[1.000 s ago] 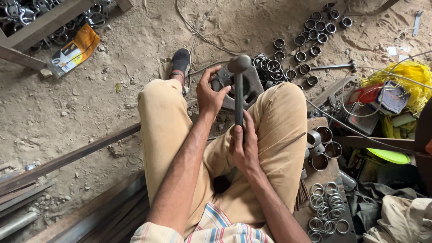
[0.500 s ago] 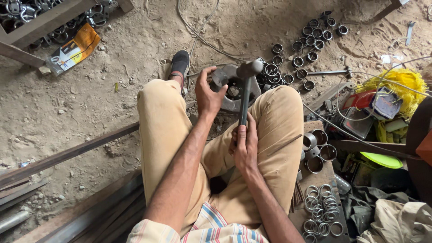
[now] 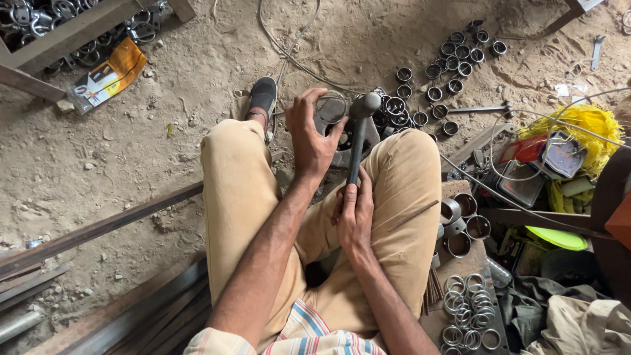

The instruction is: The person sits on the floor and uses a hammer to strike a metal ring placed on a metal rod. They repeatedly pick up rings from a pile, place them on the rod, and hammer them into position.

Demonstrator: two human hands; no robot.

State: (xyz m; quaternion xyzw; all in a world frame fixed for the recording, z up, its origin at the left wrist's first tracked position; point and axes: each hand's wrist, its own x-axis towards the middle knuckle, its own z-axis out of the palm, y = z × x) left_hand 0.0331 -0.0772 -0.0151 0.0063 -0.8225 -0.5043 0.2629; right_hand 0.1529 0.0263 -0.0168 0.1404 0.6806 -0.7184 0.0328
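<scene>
Tilting rightward since a second ago, the hammer (image 3: 358, 135) stays gripped in the closed right hand (image 3: 355, 213), while the left hand (image 3: 312, 135) steadies a metal ring (image 3: 330, 110) on the block (image 3: 342, 141) between the knees, suggesting another strike.

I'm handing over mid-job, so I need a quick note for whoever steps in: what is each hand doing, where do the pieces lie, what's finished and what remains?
Left hand: holds a short grey metal ring over the dark metal block on the ground between the knees.
Right hand: shut on the handle of the dark steel hammer, head raised above the block.
Dark short tube pieces lie scattered on the dirt ahead; shiny thin rings lie heaped by the right leg, with wider metal cups above them.
Done or left: which heap is finished cannot be told; the held ring is still on the block.
</scene>
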